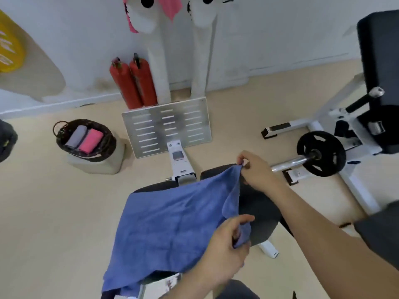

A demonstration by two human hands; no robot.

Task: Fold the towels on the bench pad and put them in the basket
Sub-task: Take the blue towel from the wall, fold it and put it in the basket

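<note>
The right hand (257, 169) pinches the blue towel (172, 223) at its far corner, the left hand (224, 251) its near corner. The basket (109, 145) holds a grey towel (76, 134) and a pink towel (90, 140).

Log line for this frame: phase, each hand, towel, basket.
phase: folding | left hand: pinches blue towel near corner | right hand: pinches far corner | basket: grey towel, pink towel inside
</note>
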